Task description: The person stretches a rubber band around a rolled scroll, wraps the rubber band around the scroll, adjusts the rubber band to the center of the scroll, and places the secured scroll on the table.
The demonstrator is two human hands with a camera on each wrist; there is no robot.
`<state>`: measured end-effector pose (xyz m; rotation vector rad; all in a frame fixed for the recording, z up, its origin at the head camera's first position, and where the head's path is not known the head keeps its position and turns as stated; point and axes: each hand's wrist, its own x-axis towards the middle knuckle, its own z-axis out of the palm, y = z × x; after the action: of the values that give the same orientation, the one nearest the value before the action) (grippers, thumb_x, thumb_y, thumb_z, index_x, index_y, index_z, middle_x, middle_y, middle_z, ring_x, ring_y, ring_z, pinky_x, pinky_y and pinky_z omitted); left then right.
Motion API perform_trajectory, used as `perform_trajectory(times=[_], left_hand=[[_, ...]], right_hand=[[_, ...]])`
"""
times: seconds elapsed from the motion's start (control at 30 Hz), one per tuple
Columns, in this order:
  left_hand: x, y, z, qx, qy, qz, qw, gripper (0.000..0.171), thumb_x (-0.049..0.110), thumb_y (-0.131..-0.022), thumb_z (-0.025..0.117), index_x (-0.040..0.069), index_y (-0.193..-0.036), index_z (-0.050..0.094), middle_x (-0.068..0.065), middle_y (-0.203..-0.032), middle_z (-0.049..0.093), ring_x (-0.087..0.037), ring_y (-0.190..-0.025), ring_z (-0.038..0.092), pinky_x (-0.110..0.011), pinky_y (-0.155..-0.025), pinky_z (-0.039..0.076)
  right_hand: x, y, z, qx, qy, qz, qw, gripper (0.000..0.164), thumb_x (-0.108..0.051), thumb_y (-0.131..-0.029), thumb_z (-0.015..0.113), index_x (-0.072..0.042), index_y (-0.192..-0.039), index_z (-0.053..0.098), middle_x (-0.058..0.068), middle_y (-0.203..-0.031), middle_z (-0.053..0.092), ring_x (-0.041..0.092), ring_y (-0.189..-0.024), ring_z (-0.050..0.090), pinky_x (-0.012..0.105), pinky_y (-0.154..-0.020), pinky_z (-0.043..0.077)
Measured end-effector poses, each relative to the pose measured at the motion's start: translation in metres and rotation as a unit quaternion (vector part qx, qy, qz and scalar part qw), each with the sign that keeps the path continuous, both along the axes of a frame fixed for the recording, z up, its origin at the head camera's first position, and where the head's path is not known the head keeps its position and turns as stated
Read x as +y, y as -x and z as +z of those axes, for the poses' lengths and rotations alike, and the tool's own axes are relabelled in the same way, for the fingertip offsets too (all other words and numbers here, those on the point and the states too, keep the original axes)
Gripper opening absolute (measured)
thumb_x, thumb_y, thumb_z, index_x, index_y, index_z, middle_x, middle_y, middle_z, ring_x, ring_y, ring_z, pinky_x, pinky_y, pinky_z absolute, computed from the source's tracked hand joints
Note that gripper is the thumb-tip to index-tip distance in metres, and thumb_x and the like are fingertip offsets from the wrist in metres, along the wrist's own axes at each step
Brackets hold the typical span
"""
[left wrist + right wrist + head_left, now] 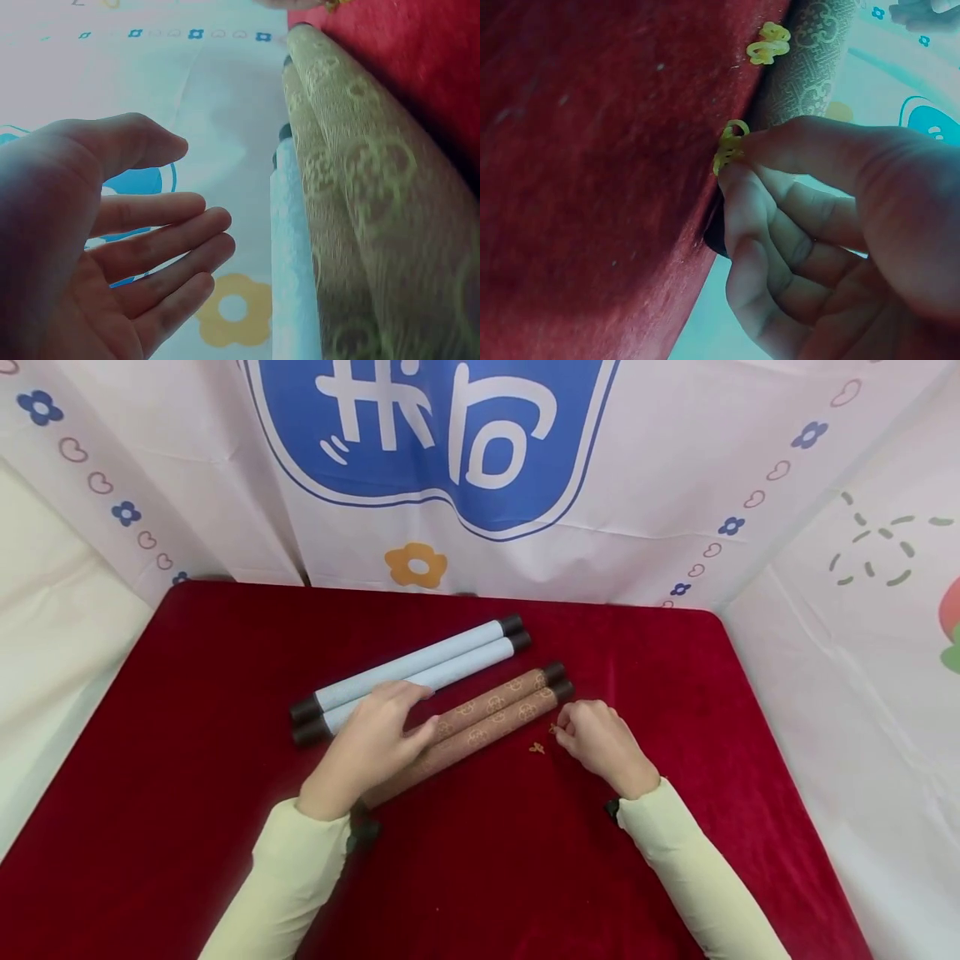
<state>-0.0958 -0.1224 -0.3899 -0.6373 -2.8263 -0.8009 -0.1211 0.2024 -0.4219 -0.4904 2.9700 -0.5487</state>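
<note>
Thumb and fingertips of my right hand (600, 745) pinch a twisted yellow rubber band (730, 148) beside the near brown scroll's dark end. Another tangled rubber band (537, 748) lies on the red cloth just left of that hand. Two brown patterned rolled scrolls (480, 739) lie side by side, slanting up to the right. Behind them lie two light blue rolled scrolls (412, 667) with dark end knobs. My left hand (367, 747) hovers over the left part of the scrolls, fingers loosely extended and holding nothing; it hides part of both pairs.
A red velvet cloth (480, 877) covers the table. White printed curtains (637, 560) stand along its back and sides, with a blue sign shape (442, 460) on the back one.
</note>
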Motion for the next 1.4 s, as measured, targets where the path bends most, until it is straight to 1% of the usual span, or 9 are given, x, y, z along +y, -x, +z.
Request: perform_trajectory(times=[0.23, 0.33, 0.4, 0.5, 0.63, 0.87, 1.03, 1.2, 1.4], left_hand=[[0.021, 0.006, -0.004, -0.019, -0.014, -0.028, 0.9993, 0.035, 0.021, -0.096, 0.074, -0.001, -0.123, 0.072, -0.016, -0.121, 0.075, -0.032, -0.120, 0.068, -0.049, -0.106, 0.055], [0.029, 0.007, -0.007, -0.019, -0.028, -0.037, 0.9987, 0.033, 0.020, -0.096, 0.073, -0.001, -0.121, 0.072, -0.015, -0.119, 0.075, -0.032, -0.116, 0.069, -0.048, -0.103, 0.056], [0.033, 0.006, -0.009, -0.023, -0.043, -0.043, 0.9979, 0.030, 0.018, -0.095, 0.073, -0.001, -0.118, 0.073, -0.015, -0.114, 0.076, -0.031, -0.109, 0.071, -0.047, -0.097, 0.058], [0.039, 0.005, -0.012, -0.034, -0.060, -0.049, 0.9964, 0.023, 0.017, -0.095, 0.074, 0.001, -0.112, 0.073, -0.011, -0.106, 0.075, -0.027, -0.099, 0.071, -0.043, -0.087, 0.059], [0.044, 0.002, -0.013, -0.047, -0.075, -0.059, 0.9944, 0.018, 0.016, -0.095, 0.076, 0.004, -0.107, 0.072, -0.009, -0.101, 0.074, -0.025, -0.096, 0.070, -0.042, -0.084, 0.058], [0.049, 0.000, -0.013, -0.048, -0.094, -0.075, 0.9915, 0.015, 0.015, -0.095, 0.077, 0.004, -0.103, 0.071, -0.008, -0.096, 0.073, -0.023, -0.093, 0.071, -0.039, -0.082, 0.060], [0.053, 0.000, -0.014, -0.061, -0.122, -0.103, 0.9853, 0.015, 0.015, -0.096, 0.076, 0.004, -0.104, 0.070, -0.007, -0.097, 0.073, -0.020, -0.090, 0.072, -0.036, -0.079, 0.062], [0.053, 0.003, -0.014, -0.063, -0.147, -0.104, 0.9817, 0.014, 0.015, -0.097, 0.076, 0.004, -0.104, 0.071, -0.008, -0.099, 0.073, -0.021, -0.092, 0.073, -0.039, -0.081, 0.063], [0.047, 0.007, -0.013, -0.076, -0.174, -0.106, 0.9761, 0.013, 0.012, -0.099, 0.074, 0.003, -0.107, 0.072, -0.009, -0.104, 0.074, -0.021, -0.097, 0.074, -0.042, -0.088, 0.063]], right_hand=[[-0.004, -0.001, 0.000, -0.028, -0.009, -0.011, 1.000, 0.006, -0.008, -0.091, 0.076, -0.006, -0.086, 0.077, 0.001, -0.073, 0.072, 0.012, -0.061, 0.060, 0.032, -0.061, 0.054], [-0.005, -0.002, 0.001, -0.028, -0.016, -0.012, 0.999, 0.008, -0.010, -0.092, 0.076, -0.008, -0.084, 0.076, 0.000, -0.072, 0.070, 0.013, -0.060, 0.059, 0.033, -0.061, 0.054], [-0.006, -0.003, 0.003, -0.025, -0.014, -0.008, 1.000, 0.009, -0.011, -0.092, 0.075, -0.008, -0.084, 0.075, -0.001, -0.073, 0.070, 0.011, -0.061, 0.060, 0.032, -0.062, 0.054], [-0.010, -0.006, 0.009, -0.011, 0.021, 0.002, 1.000, 0.008, -0.010, -0.092, 0.074, -0.008, -0.084, 0.073, 0.000, -0.074, 0.071, 0.010, -0.064, 0.062, 0.030, -0.063, 0.055], [-0.020, -0.010, 0.022, 0.014, 0.097, 0.021, 0.995, 0.006, -0.007, -0.091, 0.071, -0.008, -0.085, 0.072, 0.001, -0.077, 0.073, 0.010, -0.069, 0.067, 0.028, -0.064, 0.057], [-0.037, -0.015, 0.036, -0.002, 0.184, 0.027, 0.983, 0.006, -0.006, -0.093, 0.069, -0.008, -0.090, 0.073, 0.000, -0.079, 0.073, 0.009, -0.071, 0.067, 0.025, -0.065, 0.057], [-0.044, -0.018, 0.037, -0.004, 0.217, 0.032, 0.976, 0.005, -0.005, -0.093, 0.068, -0.007, -0.092, 0.073, 0.002, -0.081, 0.072, 0.010, -0.071, 0.066, 0.025, -0.066, 0.058], [-0.048, -0.019, 0.035, -0.003, 0.227, 0.042, 0.973, 0.006, -0.004, -0.093, 0.068, -0.007, -0.093, 0.073, 0.002, -0.084, 0.072, 0.010, -0.073, 0.066, 0.025, -0.068, 0.058], [-0.054, -0.020, 0.035, -0.014, 0.241, 0.062, 0.968, 0.008, -0.004, -0.093, 0.067, -0.010, -0.092, 0.073, 0.000, -0.083, 0.071, 0.010, -0.074, 0.065, 0.024, -0.068, 0.057]])
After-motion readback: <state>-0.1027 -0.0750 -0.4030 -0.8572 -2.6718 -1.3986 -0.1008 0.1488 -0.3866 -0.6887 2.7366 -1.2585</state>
